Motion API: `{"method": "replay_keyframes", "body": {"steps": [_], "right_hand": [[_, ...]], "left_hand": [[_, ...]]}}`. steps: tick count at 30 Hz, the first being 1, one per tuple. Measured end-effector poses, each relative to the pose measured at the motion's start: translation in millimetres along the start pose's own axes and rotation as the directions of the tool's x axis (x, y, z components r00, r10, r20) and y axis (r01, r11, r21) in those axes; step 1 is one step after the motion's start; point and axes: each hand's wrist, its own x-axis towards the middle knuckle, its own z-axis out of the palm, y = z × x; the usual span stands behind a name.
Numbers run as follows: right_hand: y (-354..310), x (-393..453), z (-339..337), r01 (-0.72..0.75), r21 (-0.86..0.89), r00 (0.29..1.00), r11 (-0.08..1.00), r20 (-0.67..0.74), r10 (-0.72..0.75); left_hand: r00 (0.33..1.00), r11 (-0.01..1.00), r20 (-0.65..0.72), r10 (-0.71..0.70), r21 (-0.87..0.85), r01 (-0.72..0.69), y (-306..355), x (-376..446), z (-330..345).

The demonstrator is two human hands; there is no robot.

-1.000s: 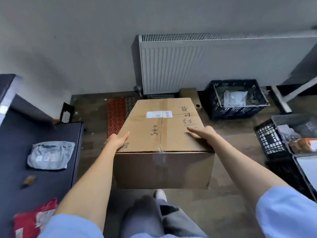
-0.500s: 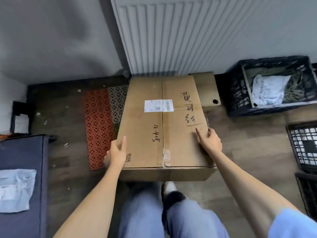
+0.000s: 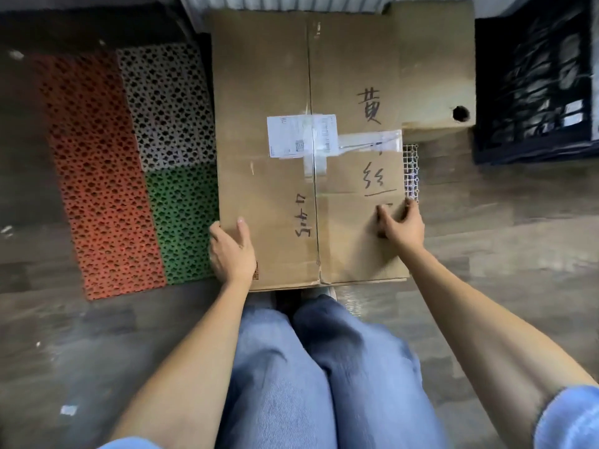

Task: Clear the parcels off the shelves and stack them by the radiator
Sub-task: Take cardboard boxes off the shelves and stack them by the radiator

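A large brown cardboard box (image 3: 285,76) with a white label, clear tape and black handwriting sits low in front of me, its far edge under the white radiator (image 3: 291,1). My left hand (image 3: 231,251) grips its near left edge, thumb on top. My right hand (image 3: 402,220) rests on its near right corner, fingers curled over the side. My knees in blue jeans are just below the box.
A smaller cardboard box (image 3: 434,59) with a round hole stands behind the large box at the right. A dark plastic crate (image 3: 534,85) is further right. Orange, grey and green perforated mats (image 3: 129,163) lie on the wooden floor to the left.
The box has gone down and forward towards the radiator, and I have bent lower over it. Both hands stay on its near corners; the shelf at the left has left the view.
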Motion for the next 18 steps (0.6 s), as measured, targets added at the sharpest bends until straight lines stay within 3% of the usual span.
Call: {"method": "replay_keyframes", "body": {"steps": [4, 8, 10, 14, 18], "right_hand": [[12, 28, 10, -0.016, -0.031, 0.996, 0.999, 0.092, 0.018], [-27, 25, -3, 0.103, -0.121, 0.982, 0.987, 0.173, -0.081], [-61, 7, -14, 0.162, -0.148, 0.978, 0.976, 0.158, -0.138], [-139, -65, -41, 0.252, -0.180, 0.932, 0.951, 0.308, -0.189], [-217, -156, -89, 0.383, -0.231, 0.864, 0.894, 0.432, -0.258]], "left_hand": [[0.993, 0.998, 0.101, -0.060, 0.014, 0.059, 4, 14, 22], [0.923, 0.982, 0.348, -0.167, -0.021, 0.186, 41, 37, 2], [0.888, 0.984, 0.447, -0.109, -0.076, 0.159, 59, 37, -28], [0.819, 0.993, 0.574, -0.014, -0.089, 0.080, 88, 5, -114], [0.767, 0.997, 0.641, -0.028, -0.038, 0.068, 108, -39, -221]]}}
